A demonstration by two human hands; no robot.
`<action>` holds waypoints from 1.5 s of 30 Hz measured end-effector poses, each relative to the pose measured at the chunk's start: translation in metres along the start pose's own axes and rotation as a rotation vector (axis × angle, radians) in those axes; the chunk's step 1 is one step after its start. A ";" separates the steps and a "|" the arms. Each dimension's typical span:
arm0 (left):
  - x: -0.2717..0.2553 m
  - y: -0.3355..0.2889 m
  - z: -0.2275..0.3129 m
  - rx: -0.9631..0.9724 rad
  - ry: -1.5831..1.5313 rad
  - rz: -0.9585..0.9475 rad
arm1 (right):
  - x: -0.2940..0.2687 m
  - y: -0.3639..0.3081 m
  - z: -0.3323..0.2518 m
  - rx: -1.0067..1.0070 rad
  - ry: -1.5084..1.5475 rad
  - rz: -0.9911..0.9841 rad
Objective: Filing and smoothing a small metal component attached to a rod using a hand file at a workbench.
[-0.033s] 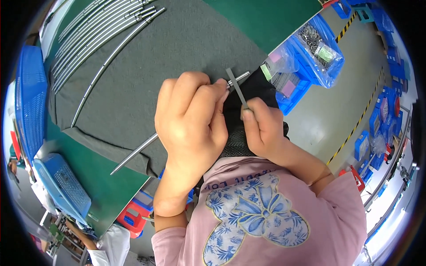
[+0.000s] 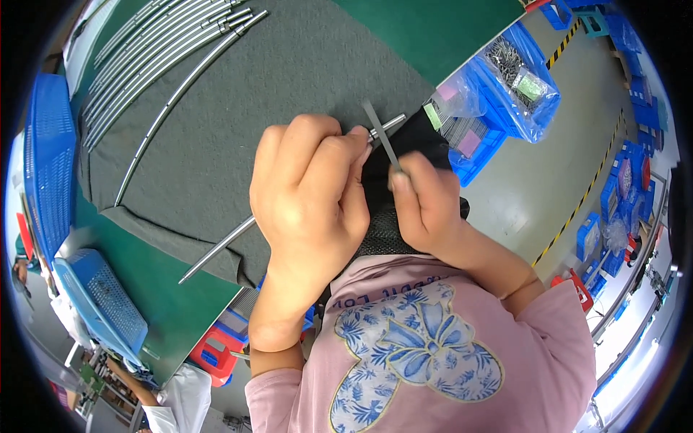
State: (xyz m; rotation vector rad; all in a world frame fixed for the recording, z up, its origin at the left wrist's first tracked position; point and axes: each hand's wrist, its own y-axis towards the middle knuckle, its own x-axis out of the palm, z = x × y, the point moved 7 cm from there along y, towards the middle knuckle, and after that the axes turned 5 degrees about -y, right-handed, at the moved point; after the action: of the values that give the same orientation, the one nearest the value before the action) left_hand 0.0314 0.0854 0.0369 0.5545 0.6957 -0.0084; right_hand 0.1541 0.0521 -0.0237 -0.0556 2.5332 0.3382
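A green desk [image 2: 447,29] carries a grey felt mat [image 2: 289,79], with a row of curved steel rods [image 2: 155,43] lying at its far left. Over the mat's near edge, the left hand [image 2: 307,195] is clenched around one long rod [image 2: 216,249] — its tip pokes out by the thumb. The right hand [image 2: 426,206] pinches a thin flat strip [image 2: 381,133] against that tip. Judging by this, a fitting step is in hand — next calls for steady alignment at the rod's end.

Curved metal rods [image 2: 151,50], grey felt mat [image 2: 289,79], blue parts bins [image 2: 505,79], blue baskets [image 2: 50,137]
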 end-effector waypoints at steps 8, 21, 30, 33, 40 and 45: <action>-0.002 0.000 0.002 0.029 0.005 0.009 | 0.002 0.000 -0.002 -0.004 -0.001 0.003; -0.002 -0.002 0.001 0.022 -0.022 0.033 | -0.008 0.026 -0.016 0.037 0.038 -0.057; -0.002 -0.001 0.001 0.013 -0.012 0.021 | -0.009 0.025 -0.016 0.121 0.015 -0.122; -0.002 0.000 0.000 0.021 -0.006 0.033 | -0.009 -0.007 -0.004 0.145 0.016 -0.116; -0.003 -0.001 -0.001 0.032 -0.017 0.011 | 0.008 0.005 0.000 0.006 -0.020 0.028; 0.000 0.000 -0.001 0.031 0.000 0.015 | 0.005 0.015 -0.002 -0.115 -0.048 0.093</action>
State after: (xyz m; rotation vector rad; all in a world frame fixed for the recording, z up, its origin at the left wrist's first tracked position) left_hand 0.0307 0.0854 0.0368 0.5894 0.6923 -0.0054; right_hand 0.1467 0.0660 -0.0212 0.0257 2.4716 0.5153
